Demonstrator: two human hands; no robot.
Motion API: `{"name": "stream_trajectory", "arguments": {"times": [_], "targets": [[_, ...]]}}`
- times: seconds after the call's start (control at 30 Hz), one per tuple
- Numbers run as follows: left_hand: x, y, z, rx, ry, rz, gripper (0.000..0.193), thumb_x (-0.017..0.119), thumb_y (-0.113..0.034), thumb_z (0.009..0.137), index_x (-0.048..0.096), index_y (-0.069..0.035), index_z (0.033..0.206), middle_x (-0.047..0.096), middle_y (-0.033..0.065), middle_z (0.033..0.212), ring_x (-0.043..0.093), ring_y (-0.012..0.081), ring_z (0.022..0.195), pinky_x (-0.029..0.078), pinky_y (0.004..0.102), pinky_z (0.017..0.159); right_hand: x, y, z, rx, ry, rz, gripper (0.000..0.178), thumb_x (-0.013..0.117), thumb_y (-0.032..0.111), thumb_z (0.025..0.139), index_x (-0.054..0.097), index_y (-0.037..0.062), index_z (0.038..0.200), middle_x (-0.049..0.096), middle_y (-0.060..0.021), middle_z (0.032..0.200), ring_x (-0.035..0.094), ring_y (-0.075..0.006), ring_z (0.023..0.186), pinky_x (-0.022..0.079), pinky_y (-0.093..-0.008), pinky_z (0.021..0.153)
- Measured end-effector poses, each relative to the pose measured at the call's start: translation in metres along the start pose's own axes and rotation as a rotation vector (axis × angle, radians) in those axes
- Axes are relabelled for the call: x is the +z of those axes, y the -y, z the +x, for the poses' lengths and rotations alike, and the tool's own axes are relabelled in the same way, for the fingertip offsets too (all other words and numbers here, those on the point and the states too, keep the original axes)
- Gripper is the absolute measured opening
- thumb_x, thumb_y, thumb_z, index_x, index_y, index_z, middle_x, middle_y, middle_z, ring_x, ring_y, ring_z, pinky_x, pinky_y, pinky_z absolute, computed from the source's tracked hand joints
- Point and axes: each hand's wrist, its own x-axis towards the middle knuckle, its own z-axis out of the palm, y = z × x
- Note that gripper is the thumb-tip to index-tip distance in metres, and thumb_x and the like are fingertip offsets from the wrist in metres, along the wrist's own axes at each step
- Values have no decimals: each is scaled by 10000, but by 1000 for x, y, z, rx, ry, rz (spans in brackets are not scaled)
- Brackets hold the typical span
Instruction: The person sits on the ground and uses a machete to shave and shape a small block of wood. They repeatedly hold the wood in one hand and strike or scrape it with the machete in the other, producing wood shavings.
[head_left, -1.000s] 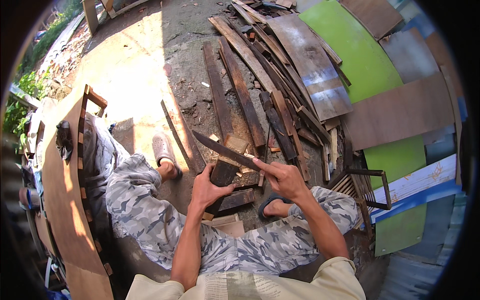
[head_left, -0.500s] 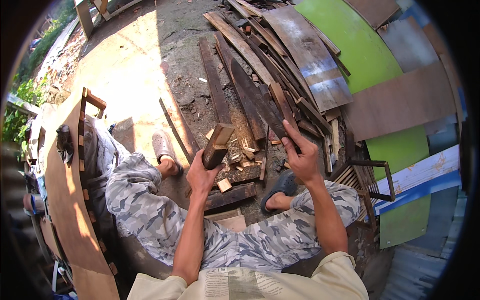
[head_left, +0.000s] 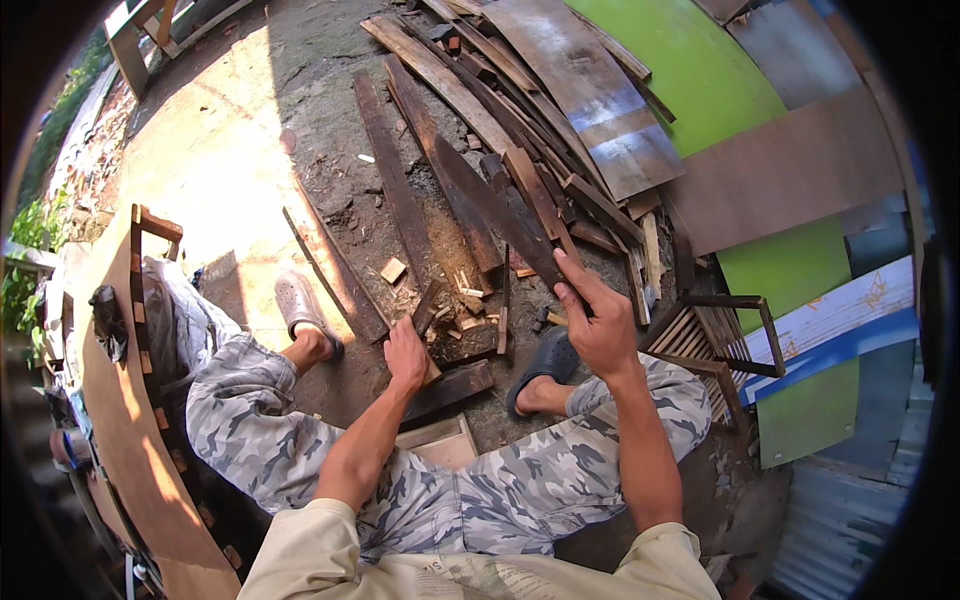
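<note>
Seated low in grey camouflage trousers, beside a long plywood panel curving along the left edge of the ground. Planted to the left in a tan clog, next to a brown plank partly in sunlight. Reaching down near the ground's middle with the left hand, with fingers bent at a short dark piece of wood; impossible to tell whether gripping it or merely touching it. Surrounded there by pale wood offcuts and, beyond, long dark planks. Holding above those planks a machete, with blade slanting toward the ground's far edge. Braced to the right in a blue-grey clog. Gripping the machete in the right hand, with index finger laid along the blade and handle hidden from sight. Flanked at the ground's right edge by a slatted wooden frame and a broad brown board.
</note>
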Motion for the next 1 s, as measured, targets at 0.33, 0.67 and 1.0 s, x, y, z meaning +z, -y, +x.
{"name": "stream_trajectory", "arguments": {"times": [0.33, 0.67, 1.0], "targets": [[4, 22, -9, 79, 32, -5, 809, 752, -248, 817, 389, -13, 1501, 637, 118, 1157, 606, 321, 1078, 523, 463, 819, -5, -11, -4, 115, -27, -19, 399, 690, 80, 968, 683, 126, 1364, 745, -206, 1069, 735, -376, 903, 564, -383, 765], [10, 25, 20, 49, 368, 4, 923, 740, -298, 882, 244, -44, 1618, 668, 205, 1216, 637, 381, 1134, 535, 503, 904, 1, -10, -6, 100, -4, -42, 380, 677, 131, 982, 680, 106, 1361, 741, -216, 1127, 732, -388, 998, 568, -408, 824], [-123, -23, 25, 234, 328, -799, 964, 641, -198, 929, 39, -120, 1677, 562, 292, 1445, 578, 405, 1305, 413, 425, 1126, 2, 4, -1, 102, 62, -139, 220, 709, 284, 966, 706, 74, 1031, 736, -172, 869, 710, -410, 803, 537, -468, 680]]}}
